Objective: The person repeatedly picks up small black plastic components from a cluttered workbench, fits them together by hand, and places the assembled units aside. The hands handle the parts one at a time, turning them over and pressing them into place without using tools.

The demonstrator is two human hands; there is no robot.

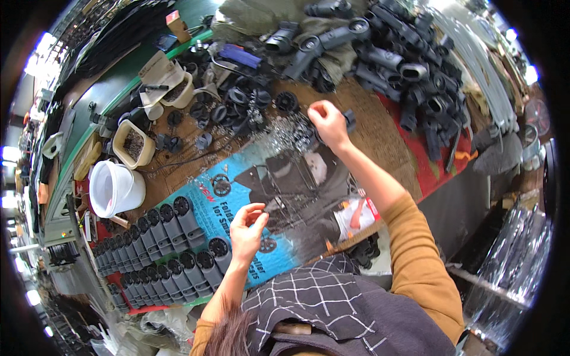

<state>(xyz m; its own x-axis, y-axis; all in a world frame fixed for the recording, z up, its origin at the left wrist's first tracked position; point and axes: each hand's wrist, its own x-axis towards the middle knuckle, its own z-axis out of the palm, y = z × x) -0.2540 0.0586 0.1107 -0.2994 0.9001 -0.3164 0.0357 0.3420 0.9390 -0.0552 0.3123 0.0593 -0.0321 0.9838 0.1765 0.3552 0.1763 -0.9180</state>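
Observation:
My left hand [245, 232] hovers over a blue printed sheet [234, 163], its thumb and fingers bent toward each other. Whatever lies between those fingertips is too small to make out. Farther off to the right, my right hand [329, 123] is closed in a pinch above the board, and what it holds, if anything, is hidden. Just left of and below that hand spreads a heap of small shiny metal parts [294, 135]. A round black wheel-like piece [287, 102] lies beyond the heap. Beside the right hand's far side shows a dark plastic part [350, 120].
Rows of dark grey plastic housings with round black ends [155, 231] stand at the left. Behind them are a white bucket [117, 188] and a cream tub [133, 144]. Black plastic caps [237, 104] lie farther back. Dark plastic tube parts [409, 65] are piled at the far right.

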